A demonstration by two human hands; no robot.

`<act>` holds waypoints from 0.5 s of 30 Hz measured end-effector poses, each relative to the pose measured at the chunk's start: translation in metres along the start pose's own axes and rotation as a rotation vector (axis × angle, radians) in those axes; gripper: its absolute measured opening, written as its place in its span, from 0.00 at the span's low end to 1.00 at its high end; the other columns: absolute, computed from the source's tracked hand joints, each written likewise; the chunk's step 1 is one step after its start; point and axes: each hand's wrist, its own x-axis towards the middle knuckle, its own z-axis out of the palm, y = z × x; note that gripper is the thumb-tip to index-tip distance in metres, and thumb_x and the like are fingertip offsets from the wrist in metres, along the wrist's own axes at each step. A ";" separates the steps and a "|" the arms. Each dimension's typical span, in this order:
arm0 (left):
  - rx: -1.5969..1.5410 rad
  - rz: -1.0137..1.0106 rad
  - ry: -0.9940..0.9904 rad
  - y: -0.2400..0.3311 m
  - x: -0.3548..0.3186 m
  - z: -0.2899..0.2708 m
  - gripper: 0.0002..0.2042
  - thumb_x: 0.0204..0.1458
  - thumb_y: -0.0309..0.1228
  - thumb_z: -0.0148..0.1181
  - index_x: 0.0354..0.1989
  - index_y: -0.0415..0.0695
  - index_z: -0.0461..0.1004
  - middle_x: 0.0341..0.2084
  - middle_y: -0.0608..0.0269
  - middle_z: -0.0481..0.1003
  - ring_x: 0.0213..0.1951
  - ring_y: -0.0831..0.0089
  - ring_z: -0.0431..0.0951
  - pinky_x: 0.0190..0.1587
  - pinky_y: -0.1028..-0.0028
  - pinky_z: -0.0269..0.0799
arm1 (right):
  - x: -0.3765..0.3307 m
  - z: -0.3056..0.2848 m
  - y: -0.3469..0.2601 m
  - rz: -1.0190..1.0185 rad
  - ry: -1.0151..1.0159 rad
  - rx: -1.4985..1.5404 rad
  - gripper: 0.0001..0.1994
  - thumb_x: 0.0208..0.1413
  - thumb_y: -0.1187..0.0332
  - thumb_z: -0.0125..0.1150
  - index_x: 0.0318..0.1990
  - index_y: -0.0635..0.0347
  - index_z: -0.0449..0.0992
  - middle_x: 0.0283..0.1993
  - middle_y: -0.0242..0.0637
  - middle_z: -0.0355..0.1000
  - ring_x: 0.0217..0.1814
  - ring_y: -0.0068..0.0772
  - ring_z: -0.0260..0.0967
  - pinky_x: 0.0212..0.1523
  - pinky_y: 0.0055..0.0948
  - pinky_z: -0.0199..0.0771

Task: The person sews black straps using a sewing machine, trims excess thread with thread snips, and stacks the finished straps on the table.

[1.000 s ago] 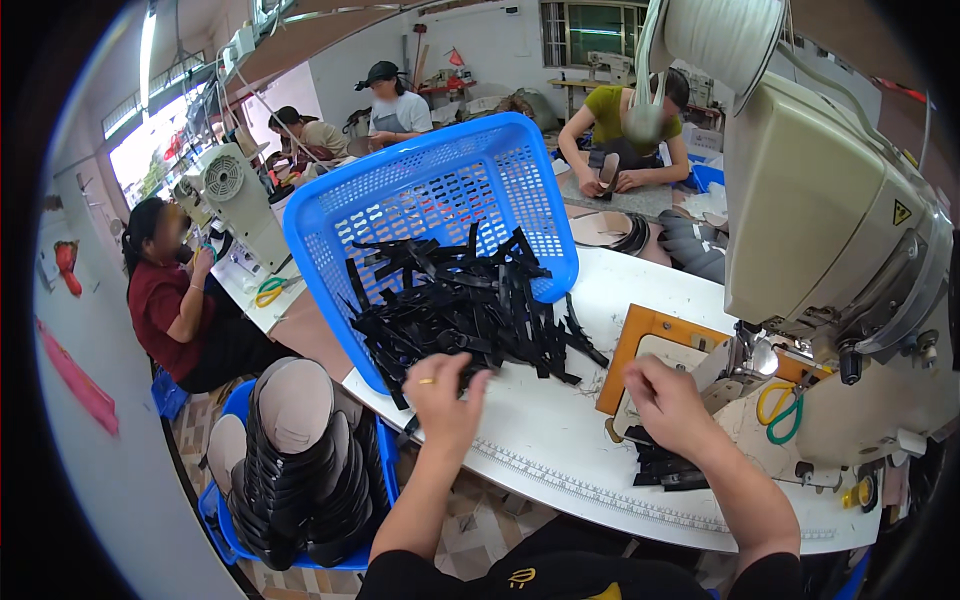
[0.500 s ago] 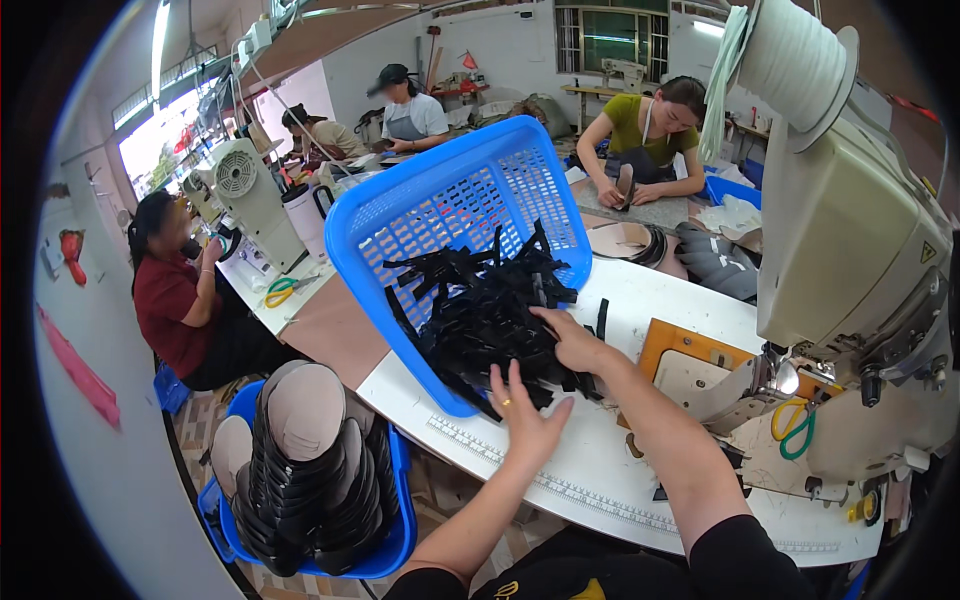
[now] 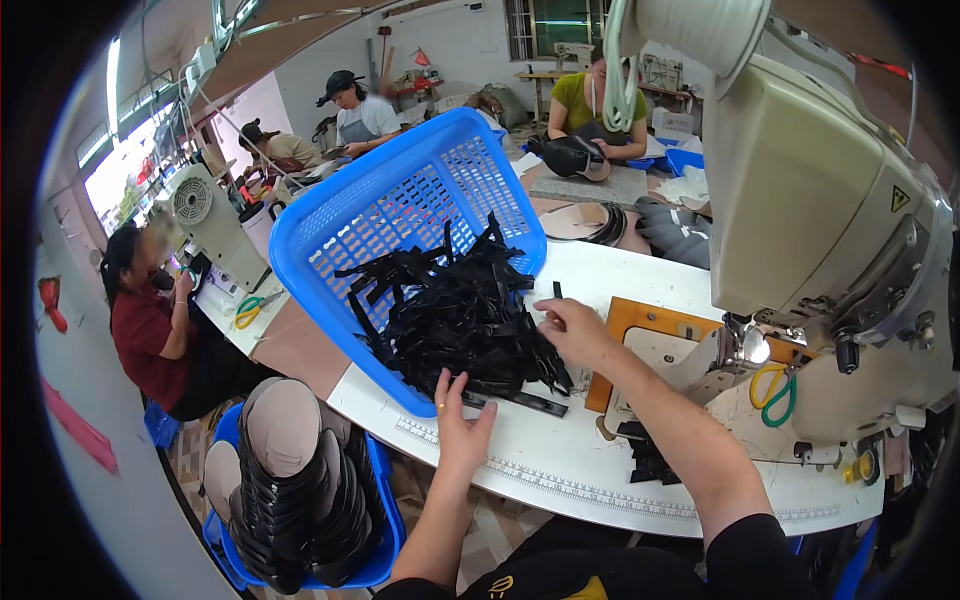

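Note:
A blue plastic basket (image 3: 408, 150) lies tipped on its side on the white table, its mouth toward me. Thin black strips (image 3: 455, 315) fill its lower part and spill over the rim onto the tabletop. At the near edge of this heap is my left hand (image 3: 462, 430), fingers stretched and fingertips by a longer black strip (image 3: 535, 402). My right hand (image 3: 580, 335) hovers just right of the heap, fingers loosely bent and apart, with nothing visible in them. Another strip (image 3: 557, 290) lies beyond its fingertips.
To the right stands a sewing machine (image 3: 820, 200) with an orange plate (image 3: 600, 392) and green-yellow scissors (image 3: 773, 390). More black strips (image 3: 650, 455) lie before it. A blue basket (image 3: 392, 510) of stacked dark pieces stands lower left. Co-workers sit left and across.
My right hand has drawn back from the heap of strips, and my left has shifted at its near edge. The whole view has turned slightly right. Across the table, a co-worker now handles a black piece.

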 end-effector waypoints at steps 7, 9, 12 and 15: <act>0.129 -0.003 0.098 0.007 -0.002 0.008 0.26 0.41 0.23 0.59 0.52 0.38 0.61 0.60 0.49 0.51 0.49 0.64 0.66 0.44 0.74 0.66 | -0.020 0.012 0.002 0.113 -0.245 -0.137 0.22 0.47 0.69 0.58 0.51 0.56 0.62 0.43 0.46 0.66 0.45 0.47 0.66 0.43 0.39 0.67; 0.257 0.176 0.182 0.005 -0.014 0.008 0.25 0.41 0.22 0.59 0.52 0.38 0.61 0.57 0.49 0.54 0.43 0.64 0.69 0.40 0.76 0.68 | -0.033 0.008 -0.002 0.166 -0.304 -0.108 0.21 0.46 0.69 0.58 0.50 0.56 0.62 0.42 0.46 0.66 0.44 0.46 0.67 0.43 0.39 0.67; 0.666 0.451 0.381 0.026 -0.028 0.015 0.22 0.42 0.20 0.58 0.49 0.38 0.64 0.50 0.52 0.58 0.29 0.75 0.70 0.28 0.83 0.66 | -0.049 0.006 0.004 0.091 -0.208 -0.384 0.15 0.45 0.71 0.57 0.43 0.61 0.67 0.41 0.44 0.68 0.44 0.46 0.67 0.42 0.40 0.68; 0.288 0.210 0.240 0.054 -0.032 0.030 0.19 0.42 0.21 0.58 0.46 0.37 0.67 0.40 0.58 0.64 0.20 0.82 0.63 0.23 0.84 0.61 | -0.041 -0.003 0.016 0.083 -0.218 -0.362 0.06 0.43 0.72 0.54 0.29 0.62 0.73 0.36 0.44 0.71 0.40 0.45 0.69 0.39 0.38 0.69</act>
